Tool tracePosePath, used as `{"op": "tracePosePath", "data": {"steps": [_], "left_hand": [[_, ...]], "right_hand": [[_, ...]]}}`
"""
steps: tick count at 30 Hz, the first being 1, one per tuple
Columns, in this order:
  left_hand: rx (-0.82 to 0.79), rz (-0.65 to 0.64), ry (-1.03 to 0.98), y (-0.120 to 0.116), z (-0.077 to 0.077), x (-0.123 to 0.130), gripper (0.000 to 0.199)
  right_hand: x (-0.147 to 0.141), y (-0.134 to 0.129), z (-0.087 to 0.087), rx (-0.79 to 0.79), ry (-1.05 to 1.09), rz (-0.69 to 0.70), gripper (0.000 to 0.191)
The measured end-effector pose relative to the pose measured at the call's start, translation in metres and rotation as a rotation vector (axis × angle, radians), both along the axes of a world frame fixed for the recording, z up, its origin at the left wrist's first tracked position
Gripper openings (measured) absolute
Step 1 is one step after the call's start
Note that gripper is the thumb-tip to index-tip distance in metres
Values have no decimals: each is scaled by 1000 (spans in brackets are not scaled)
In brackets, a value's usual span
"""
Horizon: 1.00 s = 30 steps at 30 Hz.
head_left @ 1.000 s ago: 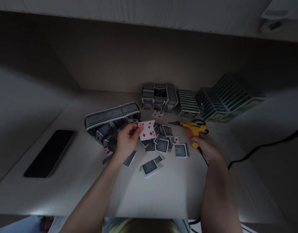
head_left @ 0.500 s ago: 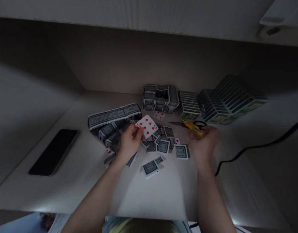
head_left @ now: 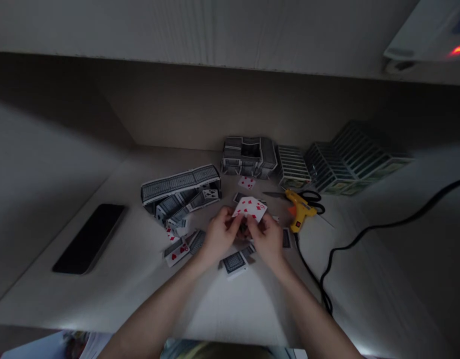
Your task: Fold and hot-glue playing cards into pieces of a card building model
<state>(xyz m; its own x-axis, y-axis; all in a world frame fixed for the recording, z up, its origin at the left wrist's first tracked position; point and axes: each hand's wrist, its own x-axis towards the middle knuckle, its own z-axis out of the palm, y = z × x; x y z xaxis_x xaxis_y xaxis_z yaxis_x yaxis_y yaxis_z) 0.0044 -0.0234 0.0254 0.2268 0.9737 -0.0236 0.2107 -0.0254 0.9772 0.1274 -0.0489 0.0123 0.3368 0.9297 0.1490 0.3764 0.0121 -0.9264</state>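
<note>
A playing card with red diamonds (head_left: 249, 206) is held up between my two hands, face toward me and slightly bent. My left hand (head_left: 219, 233) pinches its left side, and my right hand (head_left: 266, 237) grips its right side. Beneath them lie loose cards, partly hidden by my fingers. A small stack of cards (head_left: 233, 263) lies face down just in front. To the right rests a yellow glue gun (head_left: 302, 212) on the table, with black-handled scissors (head_left: 313, 199) behind it.
At the left back stands a long structure of folded cards (head_left: 181, 182); another card structure (head_left: 248, 157) is by the back wall. Slatted card pieces (head_left: 345, 159) fill the right back. A black phone (head_left: 90, 238) lies left. A black cable (head_left: 379, 227) runs along the right.
My right hand has let go of the yellow glue gun, now lying on the table, and has come over to the card. The card has moved right and bends between both hands.
</note>
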Motion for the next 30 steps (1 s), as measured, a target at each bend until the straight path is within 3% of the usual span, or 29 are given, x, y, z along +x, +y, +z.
{"op": "tracePosePath", "data": {"steps": [2, 4, 8, 14, 21, 25, 30], "left_hand": [[26, -120, 21, 7, 3, -10, 20], [133, -164, 179, 16, 7, -23, 20], [278, -235, 609, 26, 10, -50, 35], [289, -275, 825, 27, 5, -57, 32], [267, -245, 845, 29, 1, -52, 14], [228, -202, 685, 30, 3, -52, 15], [148, -150, 425, 29, 10, -48, 26]], "right_hand": [[4, 3, 0, -51, 193, -6, 25], [7, 5, 3, -54, 289, -32, 25], [13, 7, 5, -49, 269, -66, 26], [15, 9, -5, -25, 161, -48, 27], [15, 10, -8, 90, 15, -42, 23], [16, 11, -8, 178, -41, -38, 24], [17, 13, -9, 171, 1, -62, 28]]}}
